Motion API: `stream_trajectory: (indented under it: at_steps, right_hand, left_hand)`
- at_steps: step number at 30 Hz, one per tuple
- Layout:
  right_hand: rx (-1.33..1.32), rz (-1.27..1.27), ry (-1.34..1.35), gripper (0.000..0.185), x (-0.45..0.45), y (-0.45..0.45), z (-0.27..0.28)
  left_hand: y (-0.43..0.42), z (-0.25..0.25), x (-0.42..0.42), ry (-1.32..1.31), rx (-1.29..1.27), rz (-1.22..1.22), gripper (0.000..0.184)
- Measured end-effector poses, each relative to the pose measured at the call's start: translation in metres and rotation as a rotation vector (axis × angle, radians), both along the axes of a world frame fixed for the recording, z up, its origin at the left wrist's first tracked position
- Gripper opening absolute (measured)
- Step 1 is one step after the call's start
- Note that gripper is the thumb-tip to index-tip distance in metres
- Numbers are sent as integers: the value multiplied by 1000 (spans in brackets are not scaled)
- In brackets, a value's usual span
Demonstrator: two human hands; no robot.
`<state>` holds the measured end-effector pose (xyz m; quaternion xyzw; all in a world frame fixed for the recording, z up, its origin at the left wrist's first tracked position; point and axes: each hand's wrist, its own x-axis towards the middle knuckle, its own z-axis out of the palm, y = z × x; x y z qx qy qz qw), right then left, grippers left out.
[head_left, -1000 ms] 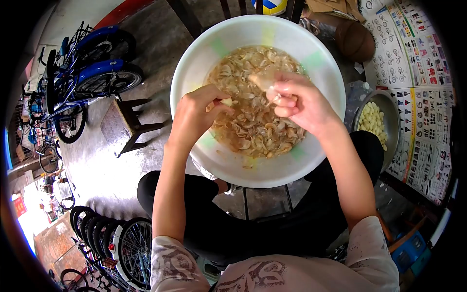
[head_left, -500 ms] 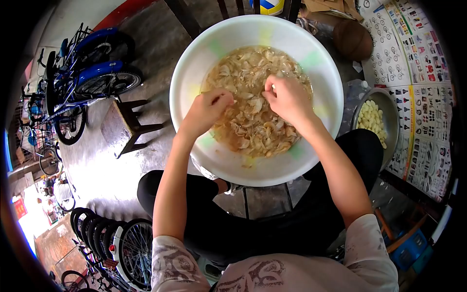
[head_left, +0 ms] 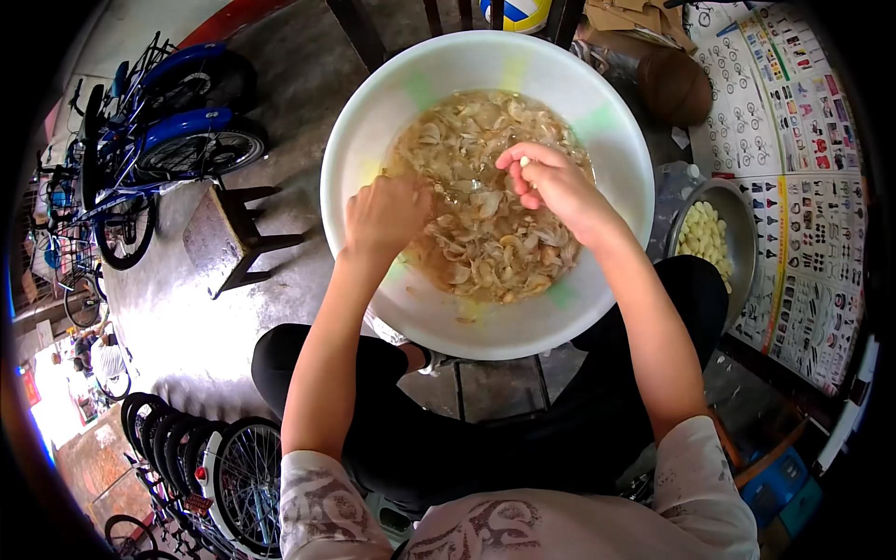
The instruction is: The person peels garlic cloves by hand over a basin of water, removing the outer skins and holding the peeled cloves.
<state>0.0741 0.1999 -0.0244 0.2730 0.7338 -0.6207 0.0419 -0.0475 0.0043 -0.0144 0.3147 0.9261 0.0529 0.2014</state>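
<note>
A large white basin in front of me holds cloudy water with many papery garlic skins floating in it. My right hand is above the water at the basin's right side, closed on a small white garlic clove near the thumb and forefinger. At the left side of the skins, my left hand is back side up, its fingertips pointing down at the water. Those fingertips are hidden, so what they hold cannot be seen. Peeled garlic cloves lie in a metal bowl by my right knee.
Printed sheets cover a surface at the right. A brown ball and cardboard are at the back right, near dark chair bars. On the left stand a wooden stool and several bicycles.
My left hand has turned over and lowered toward the water, hiding its fingers. My right hand has rolled slightly, with its fingers more spread and the white clove still in it.
</note>
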Motion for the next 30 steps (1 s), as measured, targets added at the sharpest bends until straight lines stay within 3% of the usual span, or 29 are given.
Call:
stream_trajectory:
  at_steps: [2,5,10,12,13,15,21,25,27,28,30]
  right_hand:
    - [-638,-173,19,16,-3,-5,13]
    - [-839,-176,39,15,-2,-5,18]
    - [-1050,-223,50,16,4,-7,-7]
    - [-1111,-238,45,18,3,-12,-13]
    - [-1116,-308,-18,18,1,-20,-13]
    - [-1039,-391,-88,18,-1,-35,-6]
    - [-1258,-378,101,17,-3,-46,5]
    - [-1177,-425,92,18,-4,-34,-5]
    - [-748,-283,94,24,-4,-28,-4]
    - [-748,-284,92,24,-4,-26,-1]
    - [-205,8,-45,36,-3,-21,4]
  left_hand:
    - [0,-1,-4,-3,64,22,21]
    - [-3,-7,-10,-12,223,35,21]
    - [-4,-5,-16,-95,484,45,18]
    - [-1,0,-16,-67,689,-72,15]
    - [3,7,-12,-67,688,-71,15]
    - [11,23,-1,-331,787,-47,14]
    - [12,26,11,-375,906,-254,13]
    - [12,28,6,-281,1009,-211,14]
    - [11,27,5,-264,985,-114,13]
    - [10,27,4,-244,960,-20,12]
    - [4,15,0,-172,840,-60,14]
